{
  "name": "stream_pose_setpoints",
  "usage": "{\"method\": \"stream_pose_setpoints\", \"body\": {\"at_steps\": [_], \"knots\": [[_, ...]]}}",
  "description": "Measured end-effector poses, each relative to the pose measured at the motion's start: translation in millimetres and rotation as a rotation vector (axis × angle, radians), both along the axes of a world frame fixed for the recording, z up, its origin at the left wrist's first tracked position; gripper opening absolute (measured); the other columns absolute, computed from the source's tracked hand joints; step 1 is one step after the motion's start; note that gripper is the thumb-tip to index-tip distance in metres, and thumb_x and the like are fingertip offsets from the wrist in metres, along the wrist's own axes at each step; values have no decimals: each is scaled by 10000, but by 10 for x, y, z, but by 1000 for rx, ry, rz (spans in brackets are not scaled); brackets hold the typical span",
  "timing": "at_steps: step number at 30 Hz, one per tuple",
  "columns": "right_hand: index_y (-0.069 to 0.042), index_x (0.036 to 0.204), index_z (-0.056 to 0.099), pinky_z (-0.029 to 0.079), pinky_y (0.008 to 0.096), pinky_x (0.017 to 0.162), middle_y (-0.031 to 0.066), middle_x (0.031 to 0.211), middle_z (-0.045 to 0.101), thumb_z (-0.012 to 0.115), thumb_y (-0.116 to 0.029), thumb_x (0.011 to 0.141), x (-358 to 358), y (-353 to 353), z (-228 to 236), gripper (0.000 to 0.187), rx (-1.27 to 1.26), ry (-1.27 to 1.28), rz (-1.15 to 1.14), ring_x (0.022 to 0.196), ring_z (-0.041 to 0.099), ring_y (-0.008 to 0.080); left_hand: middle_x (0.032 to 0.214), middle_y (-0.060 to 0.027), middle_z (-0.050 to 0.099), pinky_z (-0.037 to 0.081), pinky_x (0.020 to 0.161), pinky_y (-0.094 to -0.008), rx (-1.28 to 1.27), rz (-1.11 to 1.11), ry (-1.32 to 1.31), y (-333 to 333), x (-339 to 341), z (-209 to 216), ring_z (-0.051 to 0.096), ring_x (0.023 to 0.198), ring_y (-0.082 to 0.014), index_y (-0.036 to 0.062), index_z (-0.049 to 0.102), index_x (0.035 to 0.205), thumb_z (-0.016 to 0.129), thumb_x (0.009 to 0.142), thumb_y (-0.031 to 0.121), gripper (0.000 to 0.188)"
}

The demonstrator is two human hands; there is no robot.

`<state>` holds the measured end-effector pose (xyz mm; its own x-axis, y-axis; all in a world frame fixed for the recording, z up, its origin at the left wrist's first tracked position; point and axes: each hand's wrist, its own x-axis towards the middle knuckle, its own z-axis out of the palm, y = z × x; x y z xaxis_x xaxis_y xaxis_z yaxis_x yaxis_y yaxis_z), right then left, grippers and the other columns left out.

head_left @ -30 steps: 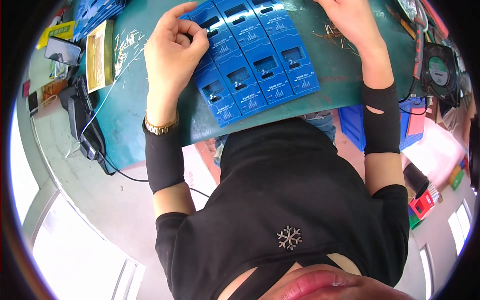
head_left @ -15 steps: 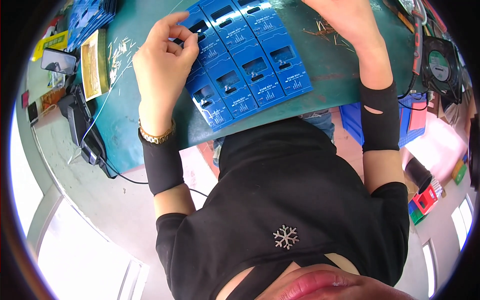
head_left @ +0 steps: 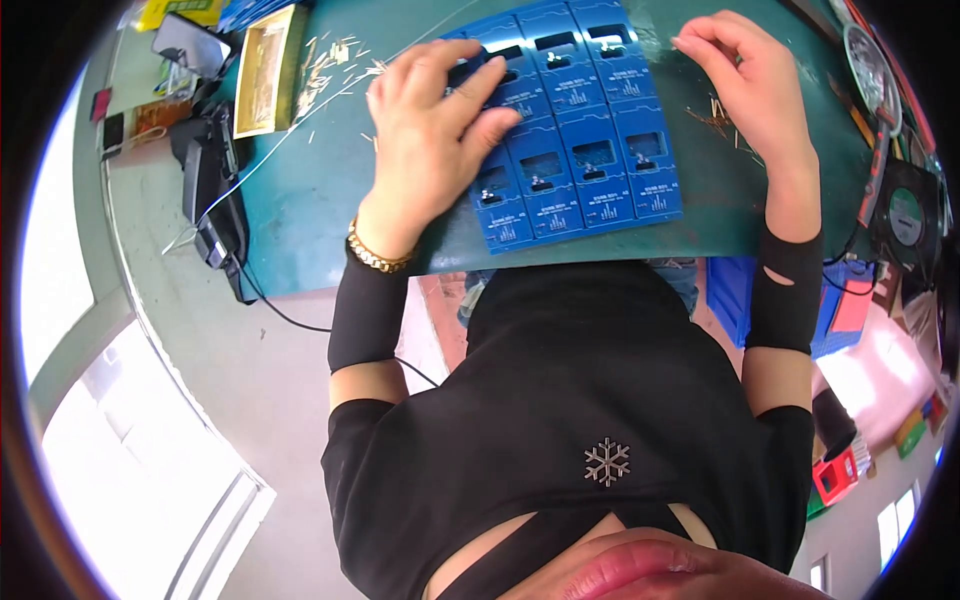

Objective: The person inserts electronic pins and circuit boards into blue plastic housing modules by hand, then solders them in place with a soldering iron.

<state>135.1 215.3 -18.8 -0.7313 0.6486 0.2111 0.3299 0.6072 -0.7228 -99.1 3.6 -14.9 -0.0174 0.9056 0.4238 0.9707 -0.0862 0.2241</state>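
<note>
A panel of blue circuit boards (head_left: 560, 135) lies on the green tabletop, divided into several units with cut-out windows and small metal parts. My left hand (head_left: 430, 130) reaches over its left side, fingers apart and fingertips at the board; it covers part of the upper left units. Off the panel's right edge, my right hand (head_left: 755, 85) is raised with thumb and forefinger pinched together. Whatever may be between those fingertips is too small to make out. Below that hand, thin copper-coloured pins (head_left: 715, 120) are scattered on the table.
Left of the panel are loose pale pins (head_left: 335, 55) and a shallow yellowish tray (head_left: 246, 130). A phone (head_left: 190, 45) and a black device (head_left: 210, 195) with a cable stand at the left edge. On the right are a red-and-grey handled tool (head_left: 876, 180) and a black fan (head_left: 905, 215).
The whole view has shifted, moving the table rightward in the picture. My left hand has gone from curled fingers to spread ones over the panel. My right hand's pinched fingertips have come into view.
</note>
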Motion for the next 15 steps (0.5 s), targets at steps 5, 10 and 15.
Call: {"method": "stream_pose_setpoints", "body": {"at_steps": [5,10,15], "knots": [[22,921,649,394,226,607,12,812,597,664,-91,906,-32,11,-78,115,41,48,59,678,506,70,1238,-65,582,320,1004,-470,-45,41,122,-77,57,45,511,1170,-285,94,683,1148,723,815,361,429],[14,892,657,430,286,601,66,765,600,676,-133,895,-66,-35,25,148,-2,-31,35,644,549,157,1090,-134,642,481,859,-417,140,255,-166,54,-665,-42,596,1002,-333,77,699,1010,725,846,215,216],[-3,873,675,423,252,572,49,745,597,707,-109,867,-20,17,-40,111,43,-37,43,607,532,116,1058,-136,634,445,894,-513,-206,580,-120,151,-1202,-141,559,1054,-379,115,746,925,710,855,332,231]]}}
